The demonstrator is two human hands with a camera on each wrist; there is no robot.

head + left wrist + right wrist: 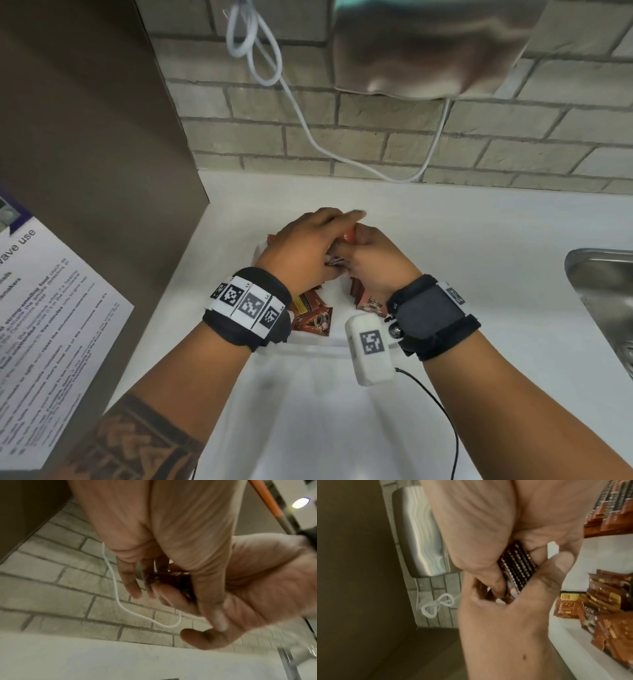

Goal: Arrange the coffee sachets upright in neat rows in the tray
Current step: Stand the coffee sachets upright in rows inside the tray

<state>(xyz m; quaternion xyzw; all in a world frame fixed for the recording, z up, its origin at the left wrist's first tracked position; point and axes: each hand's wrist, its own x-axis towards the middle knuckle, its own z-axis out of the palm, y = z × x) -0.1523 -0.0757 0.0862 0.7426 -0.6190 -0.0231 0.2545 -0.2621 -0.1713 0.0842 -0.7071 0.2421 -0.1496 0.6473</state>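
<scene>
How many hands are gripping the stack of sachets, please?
2. The left hand grips the sachet stack from its left, the right hand from its right; no others visible.

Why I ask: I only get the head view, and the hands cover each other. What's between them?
Observer: The right wrist view shows a stack of sachets, crimped edges aligned, pinched by the right hand.
Operator: Left hand holding too?
Observer: Yes, the left hand has its fingers wrapped round the same stack.
Operator: Any row finished?
Observer: A tight row of sachets stands on edge; loose sachets lie piled in the tray.
</scene>
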